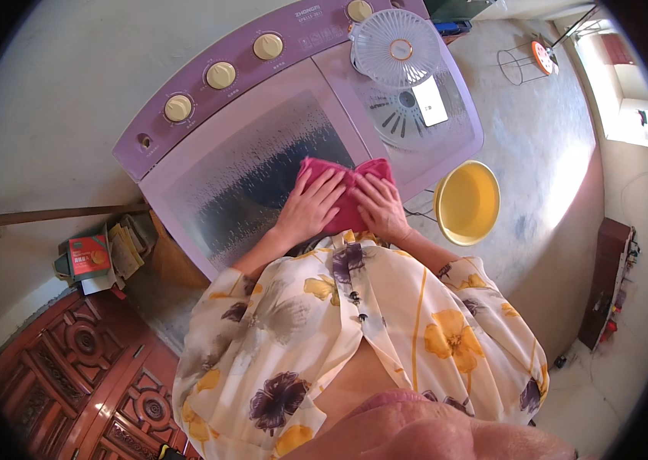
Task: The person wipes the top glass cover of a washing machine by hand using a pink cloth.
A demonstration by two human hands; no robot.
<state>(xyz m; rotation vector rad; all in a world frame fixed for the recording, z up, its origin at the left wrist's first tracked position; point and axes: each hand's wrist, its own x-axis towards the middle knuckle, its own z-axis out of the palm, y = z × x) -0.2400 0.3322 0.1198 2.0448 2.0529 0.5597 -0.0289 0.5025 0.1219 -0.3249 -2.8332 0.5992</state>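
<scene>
A folded pink-red cloth [351, 202] lies at the front edge of a purple twin-tub washing machine [324, 75], between the two lids. My left hand [313, 202] rests palm down on its left part, fingers spread. On the right part lies my right hand [382, 208], fingers also apart and pointing up the cloth. Both hands press from above, and the cloth's lower end disappears behind my shirt front. Water drops cover the see-through wash lid [261, 167] to the left. The smaller spin lid [404, 115] is to the right; both lids are down.
A white fan [397, 49] and a white rectangular object [430, 103] sit on the spin lid. Beside the machine stands a yellow basin [468, 201]. Cardboard boxes [89, 256] and a carved red door [85, 345] are at the left; a wire-frame stool [522, 63] stands farther off.
</scene>
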